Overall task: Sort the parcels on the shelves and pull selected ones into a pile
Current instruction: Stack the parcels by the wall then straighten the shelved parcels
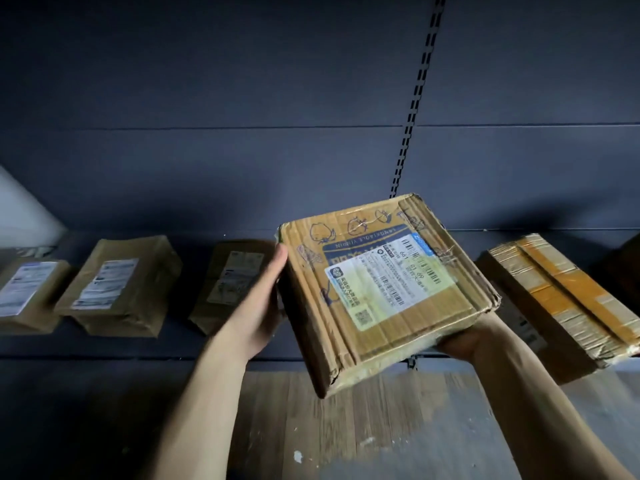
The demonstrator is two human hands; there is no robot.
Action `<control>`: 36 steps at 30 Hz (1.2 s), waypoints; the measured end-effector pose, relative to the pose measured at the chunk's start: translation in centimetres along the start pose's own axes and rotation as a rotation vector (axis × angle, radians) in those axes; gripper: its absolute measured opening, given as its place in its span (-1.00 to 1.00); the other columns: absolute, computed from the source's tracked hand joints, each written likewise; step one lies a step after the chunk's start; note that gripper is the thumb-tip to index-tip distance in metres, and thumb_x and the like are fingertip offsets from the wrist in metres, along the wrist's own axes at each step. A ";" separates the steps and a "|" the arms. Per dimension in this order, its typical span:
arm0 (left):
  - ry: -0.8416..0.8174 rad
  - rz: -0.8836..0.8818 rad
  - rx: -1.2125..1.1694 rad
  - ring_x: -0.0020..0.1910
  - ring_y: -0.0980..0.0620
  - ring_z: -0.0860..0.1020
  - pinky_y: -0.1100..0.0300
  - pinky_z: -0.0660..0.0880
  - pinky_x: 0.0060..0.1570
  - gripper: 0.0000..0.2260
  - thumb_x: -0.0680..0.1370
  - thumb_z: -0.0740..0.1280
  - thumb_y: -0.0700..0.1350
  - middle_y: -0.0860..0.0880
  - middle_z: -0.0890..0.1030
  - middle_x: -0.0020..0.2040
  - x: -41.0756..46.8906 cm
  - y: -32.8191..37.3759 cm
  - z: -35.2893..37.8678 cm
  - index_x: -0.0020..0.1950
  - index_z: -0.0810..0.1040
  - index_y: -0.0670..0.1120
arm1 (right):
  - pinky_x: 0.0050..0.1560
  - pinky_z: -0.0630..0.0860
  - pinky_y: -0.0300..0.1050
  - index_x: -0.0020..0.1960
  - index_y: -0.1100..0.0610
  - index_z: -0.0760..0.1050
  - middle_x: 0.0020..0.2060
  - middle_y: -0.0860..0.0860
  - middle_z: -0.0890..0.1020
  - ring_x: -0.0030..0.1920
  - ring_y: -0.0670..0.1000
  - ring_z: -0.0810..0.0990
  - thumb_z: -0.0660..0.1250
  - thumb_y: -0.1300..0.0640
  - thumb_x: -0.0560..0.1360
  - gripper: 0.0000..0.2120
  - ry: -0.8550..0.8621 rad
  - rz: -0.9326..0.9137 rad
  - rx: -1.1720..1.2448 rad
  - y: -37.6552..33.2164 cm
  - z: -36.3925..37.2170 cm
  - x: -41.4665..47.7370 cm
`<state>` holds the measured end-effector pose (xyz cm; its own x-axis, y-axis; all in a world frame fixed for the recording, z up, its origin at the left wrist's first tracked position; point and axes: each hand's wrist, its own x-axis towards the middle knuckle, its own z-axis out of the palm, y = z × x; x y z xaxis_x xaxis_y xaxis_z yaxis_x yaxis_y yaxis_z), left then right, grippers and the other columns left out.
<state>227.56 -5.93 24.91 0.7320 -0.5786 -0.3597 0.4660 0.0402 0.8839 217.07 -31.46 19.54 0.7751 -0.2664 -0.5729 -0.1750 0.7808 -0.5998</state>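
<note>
Box (384, 289): worn cardboard, white label facing up, tilted, held in the air in front of the shelf (104, 344), over the wooden floor (346, 427).

Left grip (256, 306): bare hand, closed on the box's left side. Thumb lies up along the edge to the top corner; fingers are hidden behind the box.

Right grip (464, 341): palm under the box's near right corner, bearing it. Fingers hidden, so cannot tell whether they curl.

On the shelf, left of the box: three brown parcels (117, 285) in a row, labels up, set apart. Right of the box: a taped carton (561, 299) lying at a slant.
</note>
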 end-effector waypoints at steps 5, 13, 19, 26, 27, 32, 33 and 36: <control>0.075 -0.101 0.082 -0.27 0.08 0.66 0.09 0.59 -0.22 -0.33 0.33 0.38 0.53 0.00 0.70 -0.13 0.8 -1.0 -1.1 0.14 0.69 0.02 | -0.05 0.70 0.12 -0.03 0.22 0.68 -0.14 0.17 0.75 -0.14 0.18 0.73 0.17 0.10 0.69 -0.65 0.119 0.000 -0.111 -0.1 0.4 -0.2; 0.142 -0.229 0.049 0.05 -0.15 0.65 -0.12 0.66 -0.12 -0.41 0.36 0.53 0.28 -0.17 0.69 0.05 1.7 -2.5 -0.4 0.23 0.64 -0.09 | 0.13 0.59 0.02 0.12 0.08 0.64 0.04 0.11 0.72 0.09 0.11 0.68 0.28 -0.13 0.60 -0.68 0.517 -0.287 -0.087 -1.6 -0.1 0.7; 0.270 -0.188 -0.036 0.18 -0.07 0.64 -0.20 0.55 0.27 -0.65 0.49 0.46 0.21 0.00 0.73 0.10 4.6 -4.5 1.8 0.20 0.62 0.09 | 0.38 0.42 0.10 0.43 0.04 0.48 0.30 0.04 0.59 0.31 0.07 0.55 0.28 -0.24 0.63 -0.50 0.393 -0.341 -0.429 0.2 2.0 0.9; 0.220 -0.340 0.028 0.35 -0.09 0.47 -0.06 0.43 0.41 -0.47 0.44 0.42 0.32 -0.06 0.54 0.32 7.0 -8.1 2.3 0.32 0.51 0.10 | -0.17 0.50 -0.10 0.04 0.06 0.64 -0.14 -0.03 0.71 -0.14 -0.01 0.62 0.34 0.09 0.65 -0.89 0.312 -0.382 -0.954 2.5 2.3 1.1; 0.227 -0.377 0.059 0.33 -0.12 0.47 -0.05 0.44 0.41 -0.47 0.48 0.41 0.32 -0.09 0.54 0.32 7.1 -8.6 2.0 0.35 0.49 0.07 | -0.13 0.53 -0.07 0.07 0.08 0.65 -0.13 0.00 0.71 -0.12 0.03 0.64 0.34 0.09 0.65 -0.87 0.317 -0.358 -0.983 2.8 2.0 1.4; 0.232 -0.442 0.408 0.24 -0.05 0.58 0.04 0.58 0.26 -0.40 0.58 0.35 0.29 -0.06 0.54 0.32 7.5 -10.8 1.4 0.49 0.39 -0.03 | 0.15 0.63 0.21 0.19 0.08 0.61 -0.03 0.06 0.71 0.00 0.10 0.69 0.32 0.11 0.64 -0.83 0.364 -0.204 -1.097 4.3 -0.4 3.2; 0.250 -0.410 0.429 0.24 -0.06 0.58 0.05 0.59 0.26 -0.43 0.60 0.35 0.26 -0.07 0.54 0.31 7.6 -10.9 1.5 0.48 0.39 -0.05 | 0.16 0.63 0.22 0.20 0.09 0.60 -0.01 0.06 0.70 0.01 0.11 0.68 0.31 0.11 0.64 -0.83 0.367 -0.201 -1.090 4.5 -0.7 3.5; 0.295 -0.356 0.497 0.25 -0.11 0.59 0.02 0.59 0.25 -0.45 0.62 0.33 0.23 -0.10 0.54 0.31 7.9 -10.6 2.1 0.48 0.39 -0.07 | 0.15 0.63 0.22 0.23 0.10 0.57 0.04 0.08 0.70 0.05 0.13 0.68 0.30 0.10 0.65 -0.80 0.387 -0.222 -1.084 5.0 -0.8 4.0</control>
<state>227.38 -12.62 13.34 0.7138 -0.2382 -0.6586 0.4717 -0.5316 0.7035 218.81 -29.07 13.73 0.6498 -0.6364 -0.4156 -0.6297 -0.1446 -0.7632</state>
